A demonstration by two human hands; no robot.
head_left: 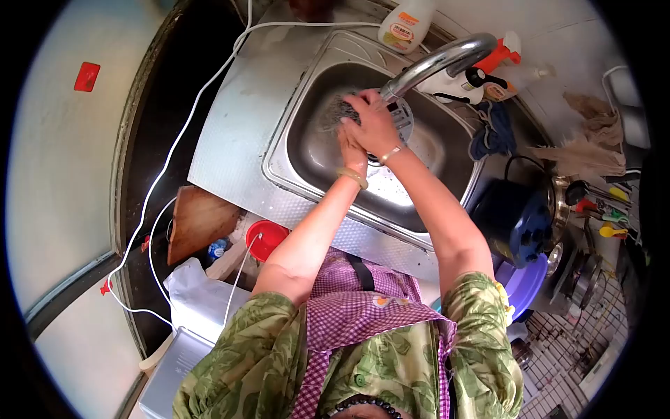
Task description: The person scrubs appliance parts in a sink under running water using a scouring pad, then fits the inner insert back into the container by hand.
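My right hand [375, 127] is in the sink, its fingers closed over a grey steel wool scrubber [335, 114]. My left hand [353, 152] presses against the same scrubber from below, its fingers partly hidden by the right hand. The scrubber is a tangled wiry ball, slightly blurred. Just right of my hands, a round slotted metal piece [403, 120] shows under the faucet [440, 59]; I cannot make out its kind. Around all this is the stainless steel sink [307, 157], wet at the bottom.
A detergent bottle [406, 26] stands behind the sink, with a red-topped spray bottle [504, 50] to its right. A blue cloth [493, 131] hangs at the right rim beside a dark pot [513, 220]. A white cord [180, 126] crosses the left counter.
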